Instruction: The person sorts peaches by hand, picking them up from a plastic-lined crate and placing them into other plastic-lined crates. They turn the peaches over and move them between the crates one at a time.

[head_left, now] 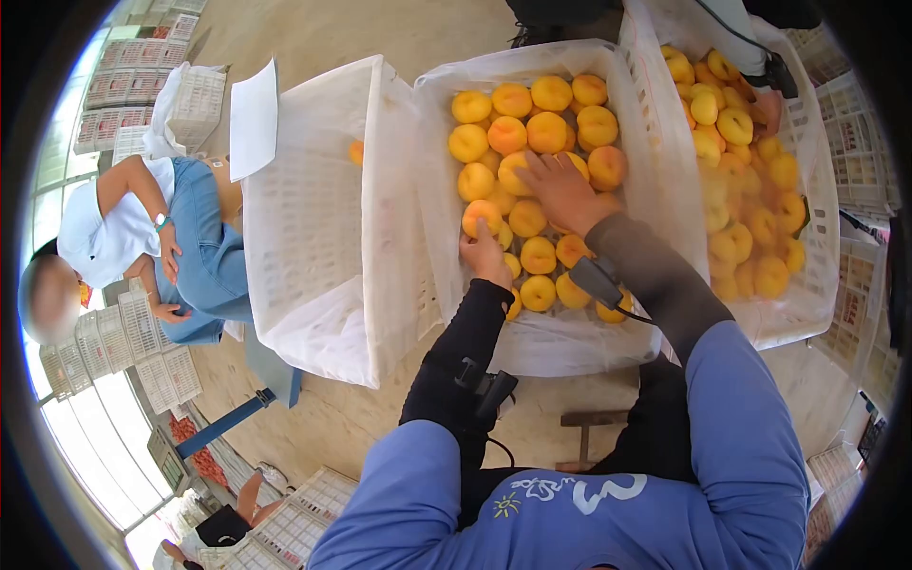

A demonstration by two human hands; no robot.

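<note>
Yellow peaches (pixel 546 131) with an orange blush lie in rows in the middle crate (pixel 622 81), which has a thin white liner. At the crate's left side, my left hand (pixel 486 255) is closed around a peach (pixel 478 215), with the thumb on top of it. My right hand (pixel 568 195) rests palm down over the middle of the rows, fingers stretched out. Its fingertips touch a peach (pixel 511 177); whatever lies under the palm is hidden.
To the left, a lined white crate (pixel 380 114) holds a peach (pixel 356 152) near its far wall. The right-hand crate (pixel 825 228) holds many peaches, and another person's hand (pixel 768 109) reaches in. A seated person (pixel 204 237) is at far left.
</note>
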